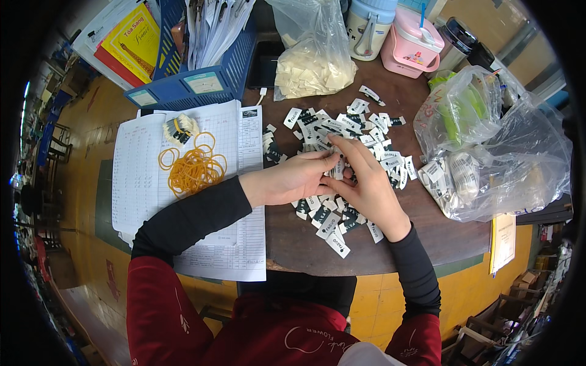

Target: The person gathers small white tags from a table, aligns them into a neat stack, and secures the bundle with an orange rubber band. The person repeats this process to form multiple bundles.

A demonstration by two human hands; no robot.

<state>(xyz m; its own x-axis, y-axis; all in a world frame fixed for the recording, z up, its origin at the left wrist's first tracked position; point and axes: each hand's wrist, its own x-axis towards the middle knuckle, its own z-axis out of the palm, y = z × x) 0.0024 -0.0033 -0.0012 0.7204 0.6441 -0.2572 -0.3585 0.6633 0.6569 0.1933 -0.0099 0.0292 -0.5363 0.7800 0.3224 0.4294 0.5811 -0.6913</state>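
Sorting small woven labels by hand on a round brown table

Working at table centre, both hands meet over a scatter of small black-and-white woven labels. Left hand comes in from 8 o'clock, fingers curled, thumb and fingertips pinched on a small stack of labels held upright between the two hands. Right hand comes in from 5 o'clock, fingers half-closed, fingertips resting on that same stack and on the loose pile under it; how tightly it pinches, cannot tell. Both forearms in black sleeves, red garment over the shoulders.

Loose labels lie on the table all around the hands: some just below the wrists at 6 o'clock, most fanned out at 12 to 2 o'clock.

At 9 o'clock of the hands, printed tally sheets hang over the table edge. On them a heap of orange rubber bands, and just past it a banded bundle of labels.

At 3 o'clock, clear plastic bags holding more label bundles and something green.

Farther, at 12 o'clock, a clear bag of cream-coloured tags. At 11 o'clock a blue plastic basket full of papers, with a yellow booklet beside it. At 1 o'clock a pale blue cup, a pink lidded container and a dark flask.
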